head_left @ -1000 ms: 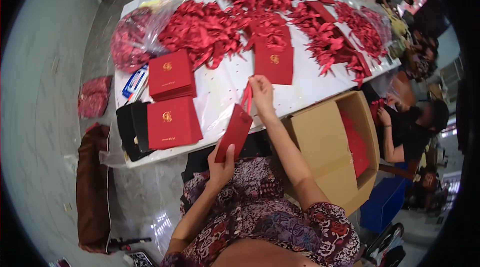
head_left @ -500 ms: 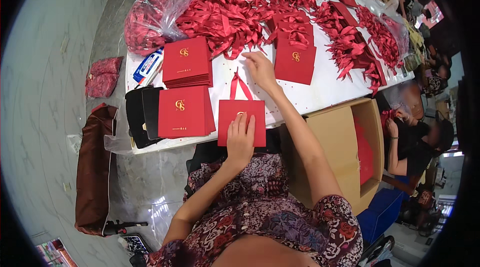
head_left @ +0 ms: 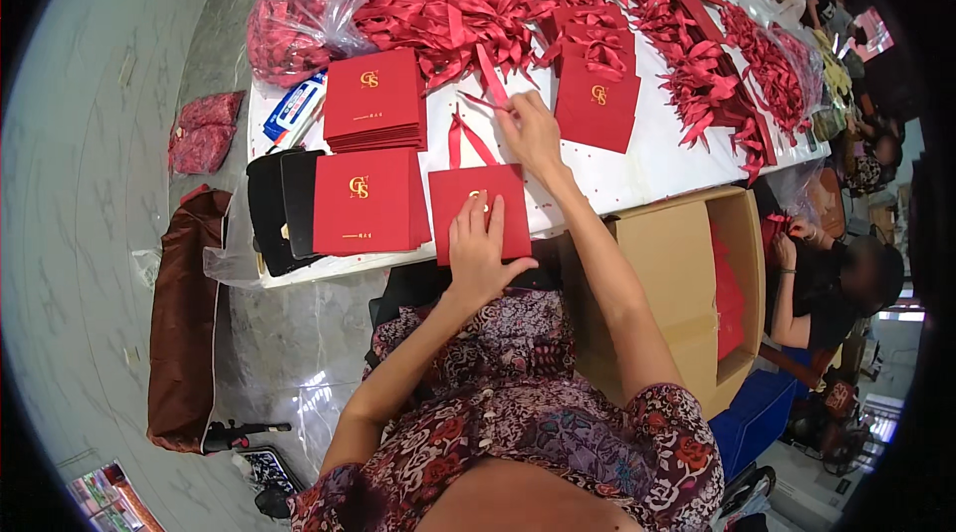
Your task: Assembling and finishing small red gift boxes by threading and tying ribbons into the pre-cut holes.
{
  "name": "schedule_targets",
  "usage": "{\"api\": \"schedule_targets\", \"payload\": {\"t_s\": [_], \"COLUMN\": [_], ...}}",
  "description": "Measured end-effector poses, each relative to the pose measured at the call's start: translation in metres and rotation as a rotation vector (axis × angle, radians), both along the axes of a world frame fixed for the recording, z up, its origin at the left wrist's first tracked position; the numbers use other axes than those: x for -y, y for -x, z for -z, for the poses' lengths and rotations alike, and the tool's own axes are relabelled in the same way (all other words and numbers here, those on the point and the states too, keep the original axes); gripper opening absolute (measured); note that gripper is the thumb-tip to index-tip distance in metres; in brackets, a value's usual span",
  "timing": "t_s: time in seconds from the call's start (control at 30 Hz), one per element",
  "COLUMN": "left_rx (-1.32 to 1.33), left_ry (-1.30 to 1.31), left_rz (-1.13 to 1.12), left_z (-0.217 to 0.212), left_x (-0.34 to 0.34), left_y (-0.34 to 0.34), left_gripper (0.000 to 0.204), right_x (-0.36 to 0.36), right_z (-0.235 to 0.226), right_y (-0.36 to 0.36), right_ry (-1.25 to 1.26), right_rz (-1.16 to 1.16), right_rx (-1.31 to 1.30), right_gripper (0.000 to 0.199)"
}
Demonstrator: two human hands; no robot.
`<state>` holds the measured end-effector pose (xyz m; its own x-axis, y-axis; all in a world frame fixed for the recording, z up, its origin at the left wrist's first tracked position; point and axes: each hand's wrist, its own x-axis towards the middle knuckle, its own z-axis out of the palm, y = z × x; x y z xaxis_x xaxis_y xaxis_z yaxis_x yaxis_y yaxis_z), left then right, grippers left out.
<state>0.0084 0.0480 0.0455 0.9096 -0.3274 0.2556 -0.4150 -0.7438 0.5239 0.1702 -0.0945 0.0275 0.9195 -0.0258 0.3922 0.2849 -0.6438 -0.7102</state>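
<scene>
A white table over grey marble floor: left hand flat on red bag, right hand's grip seemingly pinching ribbon.

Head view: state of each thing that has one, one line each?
Red bag: flat on the table edge, ribbon handle up.
Left hand: flat on the bag, pressing it down.
Right hand: grip pinched on a red ribbon.
Stack of red bags: folded flat, piled.
Cardboard box: open, red items inside.
Clear plastic bag: open, holding red ribbons.
</scene>
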Motion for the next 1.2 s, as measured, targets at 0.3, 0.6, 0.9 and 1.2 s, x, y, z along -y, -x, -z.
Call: {"api": "schedule_targets", "payload": {"t_s": [0.3, 0.6, 0.9, 1.2], "left_rx": [-0.203, -0.897, -0.609, 0.034], "left_ry": [0.523, 1.075, 1.127, 0.105], "left_rz": [-0.134, -0.166, -0.123, -0.158], "left_z": [0.003, 0.006, 0.009, -0.002], "left_x": [-0.001, -0.011, 0.007, -0.014], "left_y": [-0.050, -0.069, -0.058, -0.064], "left_gripper": [0.035, 0.024, 0.016, 0.036], "right_x": [0.008, -0.002, -0.012, 0.039], "right_z": [-0.031, -0.029, -0.014, -0.079], "right_y": [0.113, 0.140, 0.113, 0.132], "right_ry": [-0.076, -0.156, -0.523, -0.686], "right_rz": [-0.056, -0.126, -0.010, 0.050], "right_rx": [-0.015, -0.138, -0.174, -0.136], "right_gripper": [0.011, 0.016, 0.017, 0.016]}}
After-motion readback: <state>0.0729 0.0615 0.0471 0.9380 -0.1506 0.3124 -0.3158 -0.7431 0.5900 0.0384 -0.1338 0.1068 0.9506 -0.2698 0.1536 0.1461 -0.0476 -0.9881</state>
